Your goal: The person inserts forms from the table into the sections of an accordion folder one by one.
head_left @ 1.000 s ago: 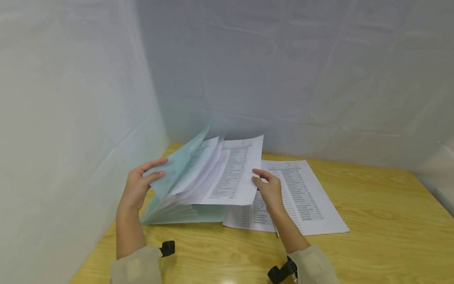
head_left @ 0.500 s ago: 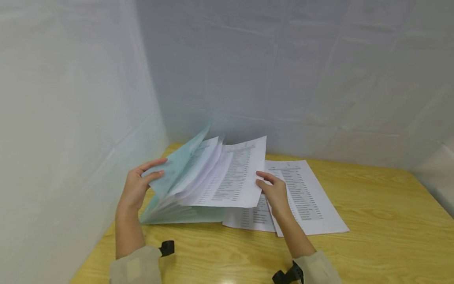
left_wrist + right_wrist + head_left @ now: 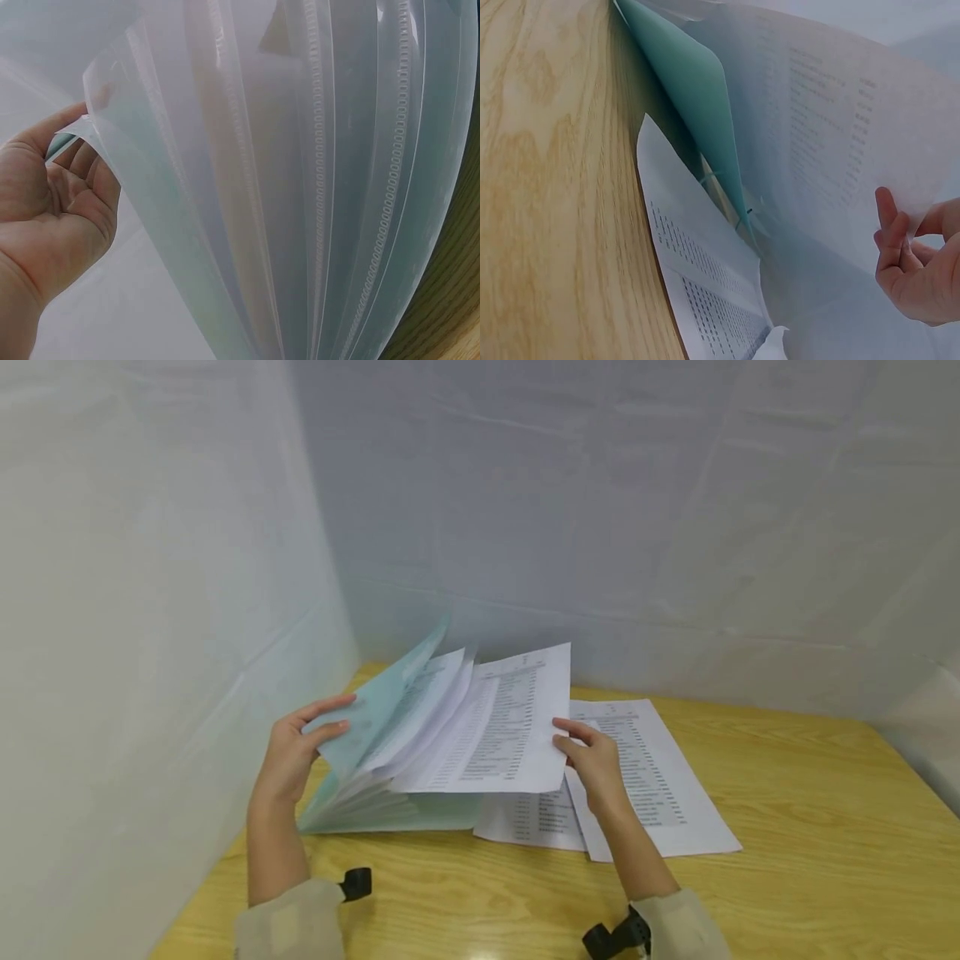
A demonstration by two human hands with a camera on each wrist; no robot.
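A pale green display folder (image 3: 390,693) with clear plastic sleeves (image 3: 315,187) lies open on the wooden table (image 3: 787,860). My left hand (image 3: 288,752) grips its raised cover and front sleeves by their left edge. My right hand (image 3: 592,756) pinches the right edge of a printed sheet (image 3: 502,727) that is lifted over the folder, thumb on top and fingers (image 3: 889,225) underneath. In the right wrist view the green cover (image 3: 697,97) and that sheet (image 3: 832,135) arch above the table.
Two more printed sheets (image 3: 645,777) lie flat and overlapping on the table to the right of the folder, also seen from below as loose sheets (image 3: 697,277). White cloth walls (image 3: 600,527) close in the left and back. Bare wood stretches to the right.
My right hand has moved a little to the right and up with the printed sheet, drawing it further out from the folder. The left hand has stayed put.
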